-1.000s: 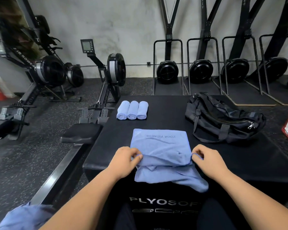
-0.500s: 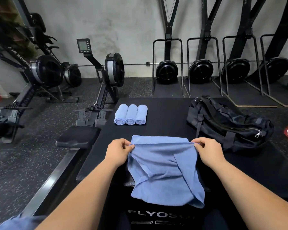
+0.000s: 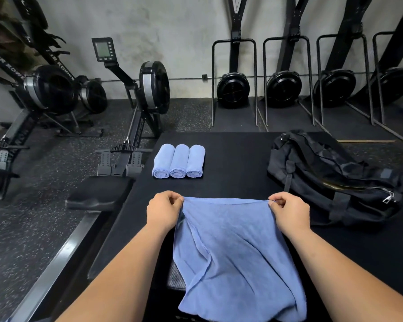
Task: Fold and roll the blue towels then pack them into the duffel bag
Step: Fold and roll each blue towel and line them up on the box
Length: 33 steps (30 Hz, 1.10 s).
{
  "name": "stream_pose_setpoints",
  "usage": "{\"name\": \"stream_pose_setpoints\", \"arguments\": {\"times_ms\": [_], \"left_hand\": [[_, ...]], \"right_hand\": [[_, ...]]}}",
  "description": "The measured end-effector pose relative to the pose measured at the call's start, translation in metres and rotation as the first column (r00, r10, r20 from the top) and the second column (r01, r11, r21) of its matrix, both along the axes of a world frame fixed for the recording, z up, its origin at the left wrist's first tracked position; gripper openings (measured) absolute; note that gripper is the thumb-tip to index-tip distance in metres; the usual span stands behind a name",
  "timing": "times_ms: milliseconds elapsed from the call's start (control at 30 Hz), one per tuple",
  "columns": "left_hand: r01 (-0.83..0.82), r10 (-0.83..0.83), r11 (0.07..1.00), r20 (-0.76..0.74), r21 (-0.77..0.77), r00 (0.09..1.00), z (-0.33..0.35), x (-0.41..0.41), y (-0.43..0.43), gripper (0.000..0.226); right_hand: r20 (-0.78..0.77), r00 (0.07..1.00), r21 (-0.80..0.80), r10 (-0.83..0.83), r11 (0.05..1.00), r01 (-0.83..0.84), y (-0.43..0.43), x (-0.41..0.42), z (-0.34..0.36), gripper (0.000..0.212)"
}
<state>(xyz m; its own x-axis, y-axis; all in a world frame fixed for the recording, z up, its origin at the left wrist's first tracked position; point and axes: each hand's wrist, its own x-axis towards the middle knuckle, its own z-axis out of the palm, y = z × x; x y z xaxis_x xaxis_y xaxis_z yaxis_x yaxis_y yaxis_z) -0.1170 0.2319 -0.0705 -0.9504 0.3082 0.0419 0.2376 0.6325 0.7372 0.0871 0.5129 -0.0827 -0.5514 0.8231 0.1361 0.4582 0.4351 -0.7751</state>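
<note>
Soft blue towel [image 3: 237,256], rumpled, between hands.

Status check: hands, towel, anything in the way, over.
Left hand and right hand pinch top corners of blue towel. Towel draped over near edge, not rolled. Three rolled towels, duffel bag apart; nothing blocking.

The only lettering I can read stands on the machines off the left edge of the bench [image 3: 230,163]. On the far-left rowing machine [image 3: 49,89], white capitals run along two slanted black arms above its flywheel. The right arm [image 3: 61,68] reads "AIR ROWER". The left arm [image 3: 11,68] reads "AIR ROWE", with the end of the word cut off. The sloping rail [image 3: 139,131] of the middle rowing machine [image 3: 153,87] bears pale letters, seemingly "ROWER", though blurred. Its monitor [image 3: 102,49] shows a grey screen, too small to read.
</note>
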Motion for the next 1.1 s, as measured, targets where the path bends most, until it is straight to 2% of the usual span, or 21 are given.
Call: {"name": "stream_pose_setpoints", "arguments": {"times_ms": [233, 333, 433, 600, 733, 867, 1100], "left_hand": [[-0.07, 0.067, 0.994, -0.029, -0.081, 0.997, -0.017, -0.018, 0.019, 0.013], [-0.085, 0.07, 0.988, -0.114, -0.129, 0.991, -0.033, -0.019, 0.021, 0.015], [-0.102, 0.079, 0.988, -0.195, -0.112, 0.978, -0.046, -0.018, 0.021, 0.014], [-0.083, 0.068, 0.995, -0.229, -0.058, 0.971, -0.051, -0.02, 0.02, 0.0], [-0.077, 0.053, 0.992, -0.227, -0.096, 0.973, -0.051, -0.02, 0.021, 0.012], [-0.062, 0.024, 0.985, -0.226, -0.163, 0.974, -0.05, -0.02, 0.021, 0.007], [-0.049, 0.018, 0.99, -0.228, -0.135, 0.974, -0.052, -0.021, 0.019, 0.005]], "right_hand": [[-0.036, 0.996, -0.005, -0.079, 0.997, 0.078, 0.003, -0.029, -0.017, 0.014], [-0.042, 0.996, 0.097, -0.08, 0.992, 0.083, -0.002, -0.03, -0.035, 0.014], [-0.049, 0.996, 0.197, -0.076, 0.977, 0.084, -0.003, -0.032, -0.047, 0.015], [-0.004, 0.99, 0.228, -0.143, 0.964, 0.14, -0.005, -0.033, -0.048, 0.02], [0.077, 0.979, 0.222, -0.191, 0.96, 0.17, -0.006, -0.034, -0.048, 0.023], [0.082, 0.979, 0.188, -0.188, 0.967, 0.17, -0.008, -0.035, -0.044, 0.015], [0.077, 0.983, 0.179, -0.169, 0.972, 0.153, -0.008, -0.032, -0.043, 0.009]]}}
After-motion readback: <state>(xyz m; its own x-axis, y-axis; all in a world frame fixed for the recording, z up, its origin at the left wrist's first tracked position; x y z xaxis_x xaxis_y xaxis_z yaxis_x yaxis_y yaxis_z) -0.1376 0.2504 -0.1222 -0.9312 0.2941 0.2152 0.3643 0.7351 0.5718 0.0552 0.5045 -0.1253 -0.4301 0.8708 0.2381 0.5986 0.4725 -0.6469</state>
